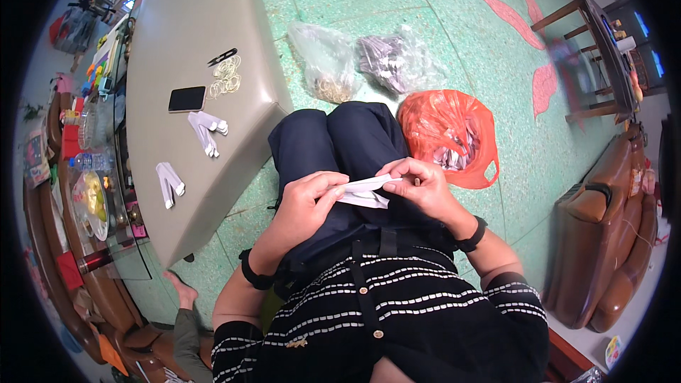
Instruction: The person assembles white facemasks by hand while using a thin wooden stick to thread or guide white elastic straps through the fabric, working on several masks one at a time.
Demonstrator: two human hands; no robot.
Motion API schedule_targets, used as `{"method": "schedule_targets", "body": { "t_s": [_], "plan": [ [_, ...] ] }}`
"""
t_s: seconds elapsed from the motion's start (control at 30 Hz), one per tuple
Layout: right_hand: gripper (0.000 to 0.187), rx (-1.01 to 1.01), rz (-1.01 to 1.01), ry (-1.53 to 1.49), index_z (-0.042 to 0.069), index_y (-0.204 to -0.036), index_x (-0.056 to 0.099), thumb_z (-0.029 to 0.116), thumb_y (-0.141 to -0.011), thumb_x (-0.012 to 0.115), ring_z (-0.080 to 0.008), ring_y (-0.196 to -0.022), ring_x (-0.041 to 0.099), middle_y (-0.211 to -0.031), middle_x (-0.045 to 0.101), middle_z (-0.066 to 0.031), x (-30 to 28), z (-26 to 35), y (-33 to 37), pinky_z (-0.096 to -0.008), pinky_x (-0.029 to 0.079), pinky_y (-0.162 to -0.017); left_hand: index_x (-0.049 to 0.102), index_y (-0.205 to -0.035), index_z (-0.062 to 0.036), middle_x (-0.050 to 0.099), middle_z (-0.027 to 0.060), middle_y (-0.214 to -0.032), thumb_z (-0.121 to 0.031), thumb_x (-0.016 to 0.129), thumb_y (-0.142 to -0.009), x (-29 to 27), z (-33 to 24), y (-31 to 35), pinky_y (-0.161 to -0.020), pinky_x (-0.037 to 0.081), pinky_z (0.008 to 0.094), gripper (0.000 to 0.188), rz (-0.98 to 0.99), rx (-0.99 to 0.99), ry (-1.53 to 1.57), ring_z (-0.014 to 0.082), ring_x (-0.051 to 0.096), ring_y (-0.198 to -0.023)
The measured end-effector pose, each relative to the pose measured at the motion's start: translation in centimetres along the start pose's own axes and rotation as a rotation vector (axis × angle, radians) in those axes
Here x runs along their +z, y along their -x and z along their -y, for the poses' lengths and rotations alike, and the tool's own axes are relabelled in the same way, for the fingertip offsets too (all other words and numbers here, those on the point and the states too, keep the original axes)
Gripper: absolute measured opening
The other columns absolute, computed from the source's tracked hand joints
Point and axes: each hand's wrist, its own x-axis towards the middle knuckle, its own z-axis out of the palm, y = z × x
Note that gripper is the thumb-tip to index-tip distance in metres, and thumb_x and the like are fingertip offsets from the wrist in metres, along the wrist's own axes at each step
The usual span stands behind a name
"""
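Observation:
Above my lap I stretch a white folded strip (363,189), which looks like cloth, between both hands. My left hand (303,207) pinches its left end between thumb and fingers. At the other end, my right hand (424,188) grips the strip's tip with thumb and forefinger. A second layer of the strip hangs loose below. To my left, on a grey padded bench (206,21), lie two small bunches of similar strips, one bunch (206,131) near a black phone (187,99) and another bunch (169,183) closer to me. Rubber bands (227,74) lie beside black thread snips (223,57).
A red plastic bag (450,138) holding strips stands by my right knee. Clear bags sit ahead on the green floor: one bag (323,57) with rubber bands, one bag (397,60) with greyish strips. Another person's bare foot (183,289) shows at lower left. A brown leather sofa (596,234) stands right.

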Motion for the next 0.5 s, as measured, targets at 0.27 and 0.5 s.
{"method": "schedule_targets", "body": {
  "t_s": [0.27, 0.5],
  "plan": [
    [0.01, -0.023, -0.039, 0.223, -0.002, -0.081, 0.058, 0.004, -0.08, 0.065, -0.0107, -0.08, 0.058, -0.094, 0.063, -0.0093, 0.14, 0.51, -0.29, -0.0233, 0.047, -0.07, 0.062, -0.091, 0.0068, 0.065, 0.0145, -0.087, 0.003, 0.057, -0.082, 0.34, 0.29, -0.31, -0.066, 0.051, 0.0267, 0.011, -0.062, 0.047, -0.07, 0.0187, 0.064, -0.073],
    [0.015, -0.197, -0.02, 0.46, 0.0, -0.071, 0.051, 0.001, -0.08, 0.063, -0.0058, -0.064, 0.051, -0.09, 0.062, -0.0082, 0.99, 1.01, -0.59, -0.0204, 0.039, -0.053, 0.059, -0.088, 0.0055, 0.059, 0.0177, -0.099, 0.007, 0.054, -0.081, 0.78, 0.78, -0.6, -0.066, 0.051, 0.0299, 0.009, -0.126, 0.31, -0.395, 0.0233, 0.063, -0.075]
  ]
}}
